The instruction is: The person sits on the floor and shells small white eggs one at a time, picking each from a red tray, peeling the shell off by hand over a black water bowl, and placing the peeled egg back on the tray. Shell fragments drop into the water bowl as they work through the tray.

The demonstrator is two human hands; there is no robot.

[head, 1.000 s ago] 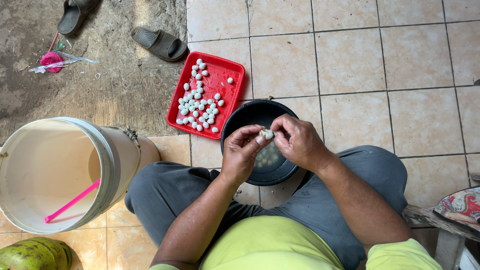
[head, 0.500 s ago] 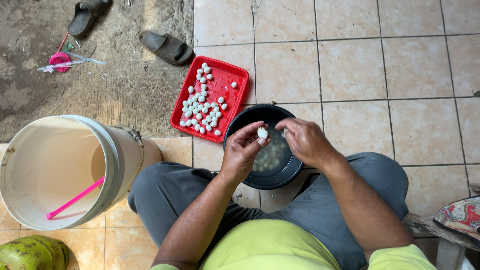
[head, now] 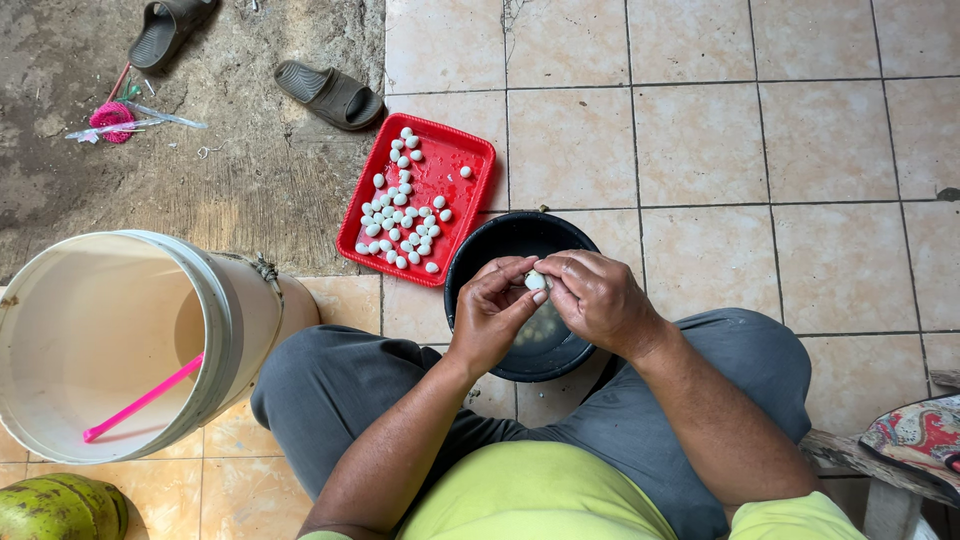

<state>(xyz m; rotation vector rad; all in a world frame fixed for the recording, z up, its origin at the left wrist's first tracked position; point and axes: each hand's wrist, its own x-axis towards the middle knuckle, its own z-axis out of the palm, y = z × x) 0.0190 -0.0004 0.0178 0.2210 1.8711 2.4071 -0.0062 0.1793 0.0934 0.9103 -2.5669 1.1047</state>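
Both hands, left hand (head: 490, 315) and right hand (head: 597, 300), pinch a small white egg (head: 536, 281) over the black bowl (head: 470, 265).

A large cream plastic bucket (head: 120, 345) stands at the near left, with a pink plastic stick (head: 140, 400) leaning inside it. A green coconut (head: 55, 508) lies just near of the bucket, at the corner. Far left, two dark rubber sandals (head: 330, 95) rest apart on bare concrete, near a small pink brush (head: 112, 118). A patterned cloth (head: 915, 440) lies at the near right.
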